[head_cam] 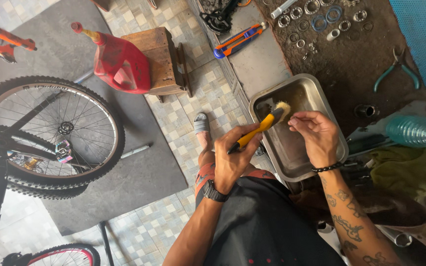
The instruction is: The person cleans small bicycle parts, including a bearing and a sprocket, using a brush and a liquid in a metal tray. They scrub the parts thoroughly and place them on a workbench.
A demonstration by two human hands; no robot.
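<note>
Whatever the right hand pinches between its fingertips over the metal tray is too small to make out. The brush handle is partly covered by the left hand. The blue bottle and the lower bicycle wheel are cut off by the picture's edges. The rings on the table are too small to tell apart.

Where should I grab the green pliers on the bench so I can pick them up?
Best by the two green handles, coming from above. The pliers lie flat on the dark bench mat, handles spread apart toward the person, with bare mat around them. The small metal nose probably gives fingers less to hold.
</note>
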